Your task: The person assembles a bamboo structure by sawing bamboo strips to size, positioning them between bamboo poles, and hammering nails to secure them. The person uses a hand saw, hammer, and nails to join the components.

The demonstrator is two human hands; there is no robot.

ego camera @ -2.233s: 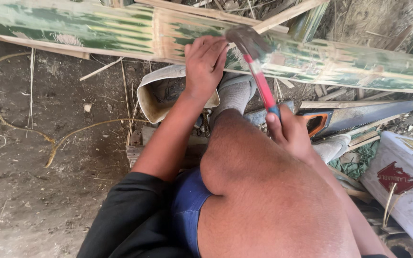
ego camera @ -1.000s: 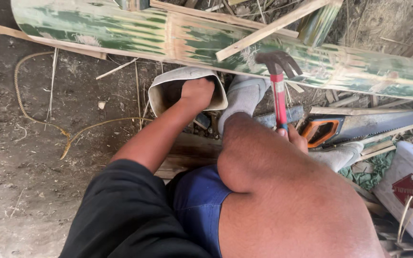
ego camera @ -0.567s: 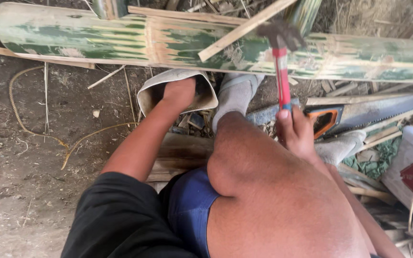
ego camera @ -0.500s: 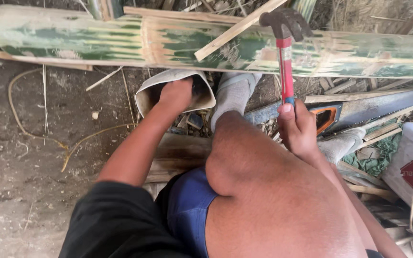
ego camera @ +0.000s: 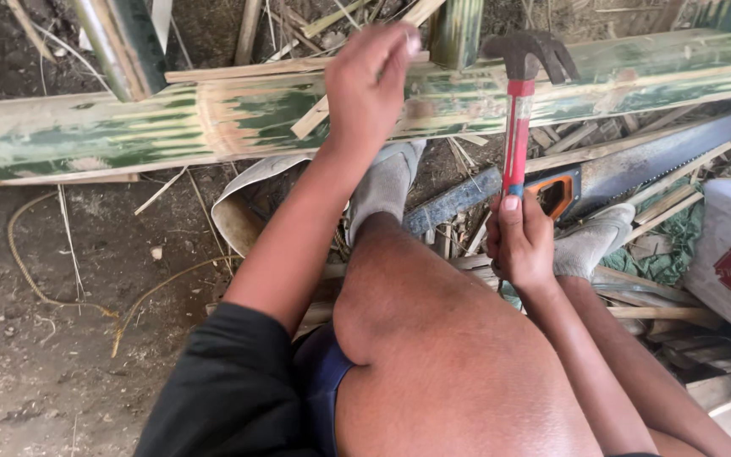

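Seated worker, viewed from above. Nearest, the right hand (ego camera: pixel 519 244) has its grip fully closed around the lower end of the red-handled claw hammer with a dark steel head (ego camera: pixel 519 110); holding low on the handle leaves the head raised upright, well above the grip, likely for swing leverage. Beyond and to the left of that grip, the left hand (ego camera: pixel 368 83) pinches its fingertips (ego camera: pixel 406 41) together over the long green-and-cream split bamboo pole (ego camera: pixel 213 127); whether a nail sits between them cannot be told. Just right of the hammer grip lies an orange-handled handsaw (ego camera: pixel 628 165). A grey-socked foot (ego camera: pixel 387 182) rests against the pole, apparently steadying it.
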